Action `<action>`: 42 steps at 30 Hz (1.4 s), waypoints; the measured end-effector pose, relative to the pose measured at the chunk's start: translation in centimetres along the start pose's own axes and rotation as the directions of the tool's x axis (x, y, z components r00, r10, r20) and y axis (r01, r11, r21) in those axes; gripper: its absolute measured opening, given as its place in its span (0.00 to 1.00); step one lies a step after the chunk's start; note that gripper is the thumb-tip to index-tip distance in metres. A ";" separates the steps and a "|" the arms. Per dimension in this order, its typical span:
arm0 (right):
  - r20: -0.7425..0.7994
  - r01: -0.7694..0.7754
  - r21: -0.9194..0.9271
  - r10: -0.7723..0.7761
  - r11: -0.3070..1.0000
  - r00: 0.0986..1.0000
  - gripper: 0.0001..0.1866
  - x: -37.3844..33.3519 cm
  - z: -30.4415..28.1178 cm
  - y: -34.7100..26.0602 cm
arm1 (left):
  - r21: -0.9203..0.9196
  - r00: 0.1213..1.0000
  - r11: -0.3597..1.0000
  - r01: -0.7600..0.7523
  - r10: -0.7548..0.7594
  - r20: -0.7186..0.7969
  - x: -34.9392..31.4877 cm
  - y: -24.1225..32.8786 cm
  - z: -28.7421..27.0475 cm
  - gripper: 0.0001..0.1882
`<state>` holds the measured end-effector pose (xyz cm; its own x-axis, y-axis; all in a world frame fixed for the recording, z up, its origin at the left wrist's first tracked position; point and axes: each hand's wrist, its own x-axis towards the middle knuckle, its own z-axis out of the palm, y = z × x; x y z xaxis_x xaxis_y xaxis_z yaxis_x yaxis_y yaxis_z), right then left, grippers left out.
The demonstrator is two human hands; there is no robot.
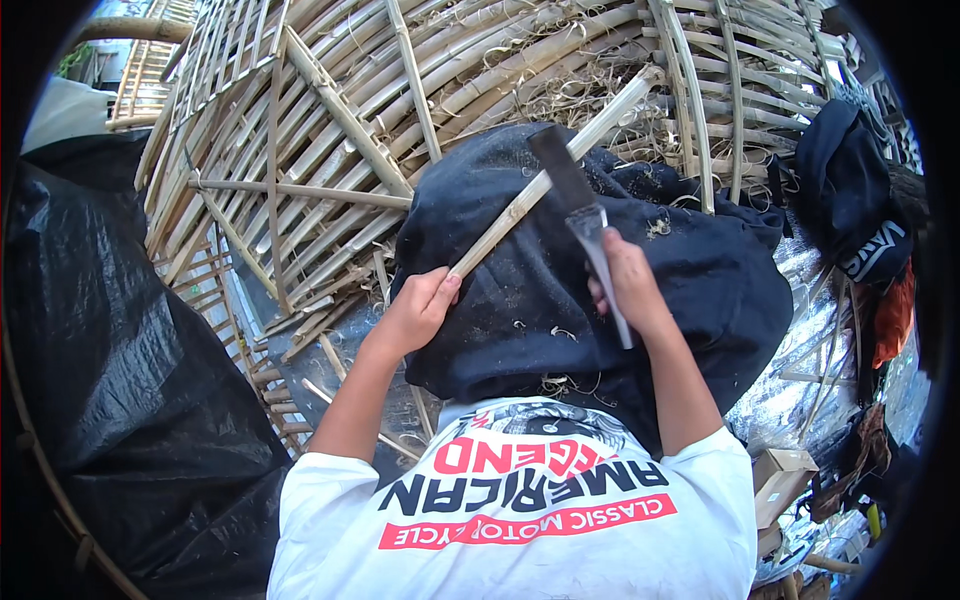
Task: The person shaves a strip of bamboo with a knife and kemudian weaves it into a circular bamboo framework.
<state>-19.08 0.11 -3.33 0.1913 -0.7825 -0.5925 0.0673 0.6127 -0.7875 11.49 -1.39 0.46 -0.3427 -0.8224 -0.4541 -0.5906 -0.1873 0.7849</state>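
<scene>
My left hand (pixel 420 308) is closed round the near end of a pale bamboo strip (pixel 500 226). The strip slants up and away to the right, over a dark cloth (pixel 600 300) spread across my lap. In my right hand (pixel 628 283) is the light grey handle of a large knife (pixel 562 168) with a broad dark blade. Its blade lies across the strip in this view, near the strip's middle; whether it touches the wood I cannot tell. Thin curled shavings (pixel 562 332) are scattered on the cloth.
Slatted bamboo panels (pixel 330 130) fill the far side, with a heap of shavings (pixel 560 95) on them. A black plastic sheet (pixel 130 350) covers the left. At the right are a dark garment (pixel 850 190), silvery sheeting (pixel 790 330) and a cardboard box (pixel 782 480).
</scene>
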 end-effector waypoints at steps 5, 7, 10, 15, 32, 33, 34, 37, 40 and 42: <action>0.065 -0.012 -0.157 0.022 0.988 0.998 0.27 -0.7 0.2 -1.3 | -0.006 1.000 1.000 -0.016 0.016 0.001 -0.3 -0.8 0.2 0.21; 0.044 -0.041 -0.075 0.045 0.996 0.998 0.27 -0.1 -0.2 -0.5 | 0.007 1.000 1.000 0.012 -0.012 0.012 -0.1 -0.8 0.1 0.21; 0.113 -0.031 -0.135 0.047 0.990 0.992 0.27 -1.3 1.8 0.2 | 0.035 1.000 0.999 0.021 -0.022 0.013 -0.1 -1.0 0.3 0.21; 0.044 -0.019 -0.034 0.020 0.999 0.999 0.27 -0.4 -0.3 -0.2 | 0.016 1.000 1.000 0.011 -0.012 0.017 0.1 -0.9 0.2 0.23; 0.037 -0.011 -0.075 0.014 0.997 0.999 0.30 -1.3 1.4 -0.5 | 0.128 0.997 0.989 -0.068 0.073 -0.035 0.0 -0.7 0.5 0.23; 0.060 -0.035 -0.154 0.045 0.987 0.997 0.30 -1.7 2.1 -0.6 | 0.146 0.998 0.988 -0.051 0.056 -0.032 -0.2 -1.1 0.5 0.23; 0.119 -0.050 -0.124 0.065 0.991 0.991 0.30 -2.0 2.1 -0.2 | 0.163 0.999 0.986 -0.035 0.040 -0.029 -0.3 -1.3 0.5 0.23; 0.008 -0.027 -0.063 0.028 0.998 1.000 0.31 -1.1 0.6 -0.7 | 0.125 0.997 0.991 -0.052 0.058 -0.046 -0.4 -0.6 0.4 0.23; 0.040 -0.024 -0.082 0.027 0.996 0.999 0.28 -2.0 1.8 0.0 | 0.101 0.997 0.993 -0.066 0.070 -0.043 -0.1 -0.7 0.6 0.22; 0.180 -0.066 -0.290 0.122 0.955 0.976 0.24 -2.2 2.6 -0.8 | 0.113 0.998 0.992 -0.058 0.062 -0.033 0.0 -1.1 0.2 0.22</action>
<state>-17.05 1.61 -0.96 0.3710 -0.6691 -0.6439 -0.2322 0.6046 -0.7620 11.96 -1.08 -0.51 -0.3543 -0.8497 -0.3905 -0.6488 -0.0774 0.7571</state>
